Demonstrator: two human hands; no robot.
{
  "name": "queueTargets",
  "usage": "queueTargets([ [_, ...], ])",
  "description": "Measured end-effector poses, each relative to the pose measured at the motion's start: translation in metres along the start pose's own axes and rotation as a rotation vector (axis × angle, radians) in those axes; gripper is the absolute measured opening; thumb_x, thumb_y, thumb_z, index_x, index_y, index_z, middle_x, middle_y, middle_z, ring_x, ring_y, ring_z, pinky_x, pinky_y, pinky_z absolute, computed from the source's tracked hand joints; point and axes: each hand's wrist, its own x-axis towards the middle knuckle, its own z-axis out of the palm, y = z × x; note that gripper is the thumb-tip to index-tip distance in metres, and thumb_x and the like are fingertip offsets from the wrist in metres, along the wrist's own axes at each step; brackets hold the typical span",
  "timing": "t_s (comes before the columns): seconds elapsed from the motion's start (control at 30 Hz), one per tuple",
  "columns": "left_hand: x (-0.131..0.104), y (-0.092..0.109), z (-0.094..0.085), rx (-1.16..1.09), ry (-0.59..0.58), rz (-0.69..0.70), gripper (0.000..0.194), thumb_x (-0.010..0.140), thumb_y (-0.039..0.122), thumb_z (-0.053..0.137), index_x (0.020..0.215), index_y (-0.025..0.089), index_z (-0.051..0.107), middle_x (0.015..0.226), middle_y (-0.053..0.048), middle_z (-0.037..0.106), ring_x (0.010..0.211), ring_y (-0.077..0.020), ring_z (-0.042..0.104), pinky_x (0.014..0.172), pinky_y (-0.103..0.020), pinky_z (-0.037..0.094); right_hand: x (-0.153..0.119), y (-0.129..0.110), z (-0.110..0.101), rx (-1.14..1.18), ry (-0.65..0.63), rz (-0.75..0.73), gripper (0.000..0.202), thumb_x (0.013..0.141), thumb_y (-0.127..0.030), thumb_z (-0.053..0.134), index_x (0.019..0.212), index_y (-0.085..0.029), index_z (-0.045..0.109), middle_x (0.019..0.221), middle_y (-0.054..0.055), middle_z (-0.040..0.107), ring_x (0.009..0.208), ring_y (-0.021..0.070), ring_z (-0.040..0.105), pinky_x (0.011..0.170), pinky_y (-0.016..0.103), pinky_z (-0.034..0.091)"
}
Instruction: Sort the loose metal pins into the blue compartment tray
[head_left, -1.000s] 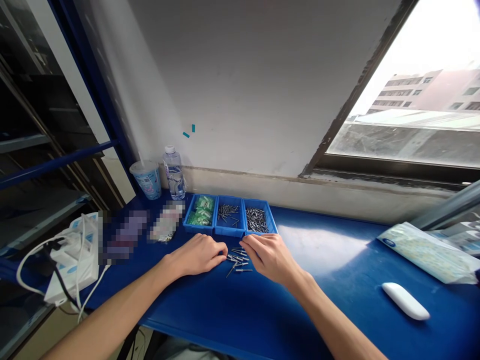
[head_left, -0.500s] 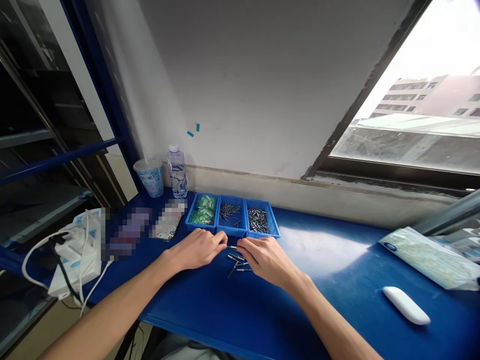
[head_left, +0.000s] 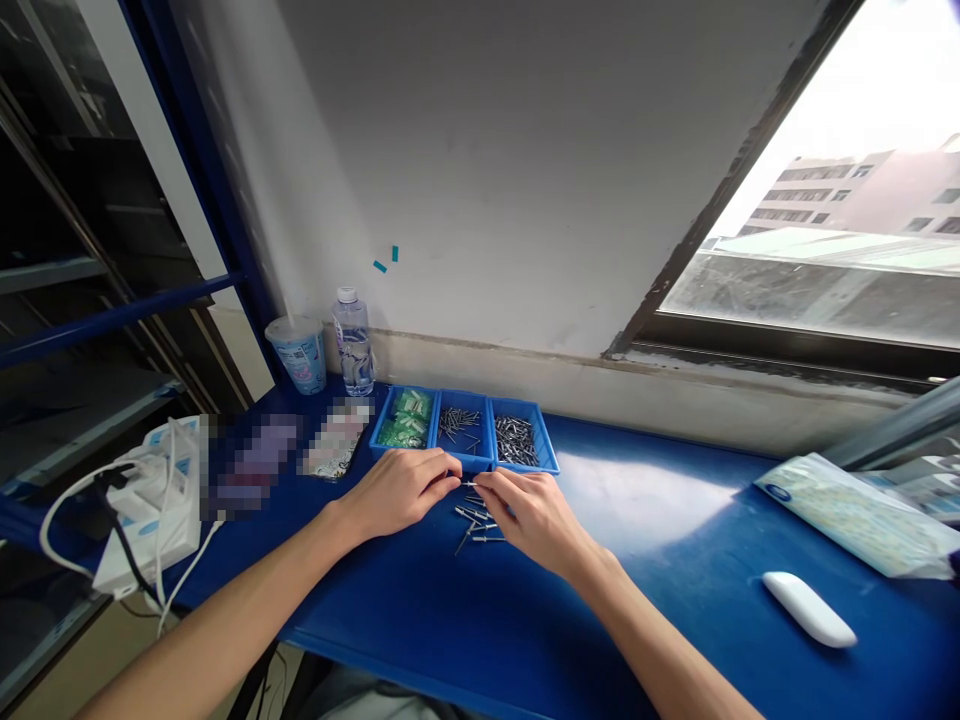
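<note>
A thin silver blind rivet (head_left: 469, 484) spans the small gap between my two hands, most of it hidden by the fingers. My left hand (head_left: 405, 488) pinches its left end between thumb and forefinger. At the other end, the fingers of my right hand (head_left: 529, 515) are closed on it. Just below the fingertips, several loose blind rivets (head_left: 474, 516) lie in a small pile on the blue table (head_left: 420, 610), partly covered by my right hand. Behind the hands stand three joined blue bins. The middle bin (head_left: 466, 462) contains thin metal pins, the right bin (head_left: 545, 440) many silver metal pieces.
Green-and-white packets lie in the left bin (head_left: 384, 412). Further left are a water bottle (head_left: 354, 345), a lidded cup (head_left: 300, 355) and a white power strip (head_left: 161, 520) with cables. A white oval case (head_left: 810, 610) and a plastic packet (head_left: 855, 515) lie at right.
My left hand has shifted slightly right and up, and its fingers have changed position around the rivet. The rivet sits a little higher. My right hand has barely moved.
</note>
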Motion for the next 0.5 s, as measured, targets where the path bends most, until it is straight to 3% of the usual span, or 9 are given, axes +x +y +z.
queueTargets([
  [0.2,0.001,0.0,0.006,0.003,0.024,0.107,0.022,0.11,0.027,0.051,0.108,0.019,0.071,0.102,-0.004,0.076,0.092,-0.019,0.071,0.082,-0.03,0.05,-0.001,-0.004,0.004,0.042,0.062,-0.013,0.023,0.112,-0.017,0.044,0.097,-0.02,0.062,0.073,-0.002,0.067,0.057,0.0099,0.059,0.057,0.026,0.033],
  [0.4,0.0,-0.002,0.013,0.019,0.063,0.148,0.021,0.109,0.027,0.053,0.102,0.018,0.071,0.095,-0.004,0.076,0.085,-0.0183,0.071,0.076,-0.029,0.05,0.001,-0.01,0.006,0.033,-0.065,0.024,0.025,0.114,-0.023,0.035,0.106,-0.017,0.058,0.074,0.0,0.067,0.055,0.0117,0.058,0.056,0.028,0.03],
  [0.5,-0.001,-0.002,0.014,0.015,0.082,0.179,0.02,0.108,0.025,0.054,0.101,0.017,0.071,0.093,-0.004,0.076,0.083,-0.0181,0.071,0.073,-0.029,0.049,0.002,-0.014,0.009,0.034,-0.116,0.045,0.031,0.114,-0.023,0.031,0.095,-0.019,0.054,0.07,-0.001,0.06,0.053,0.0119,0.052,0.055,0.029,0.027],
])
